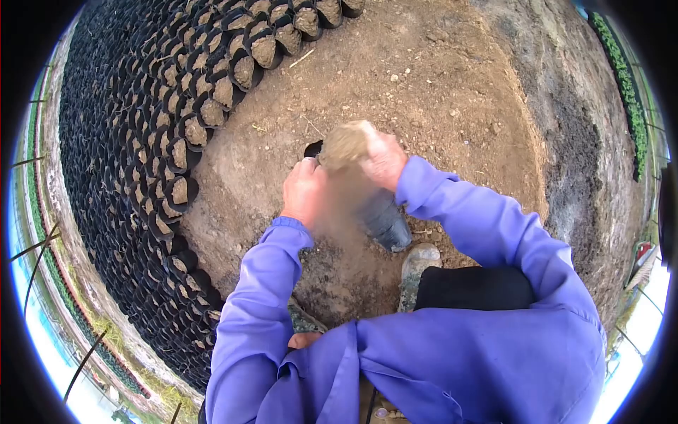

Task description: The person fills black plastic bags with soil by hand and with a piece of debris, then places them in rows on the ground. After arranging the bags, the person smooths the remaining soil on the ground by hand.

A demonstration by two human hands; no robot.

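Note:
My right hand is closed on the edge of a rounded, soil-coated thing; motion blur hides whether it is a scoop or a clump. Beside it, my left hand has its fingers curled at a black plastic rim, which looks like part of a planting bag. Brown soil blurs in the gap between both hands. Below my right hand, a black plastic pot or stack of pots lies tilted on the ground, close to my shoe.
Rows of black planting bags filled with soil curve along the left. Loose brown soil spreads ahead and to the right, with a darker strip beyond. A black pad sits by my lap. Green plants line the far right.

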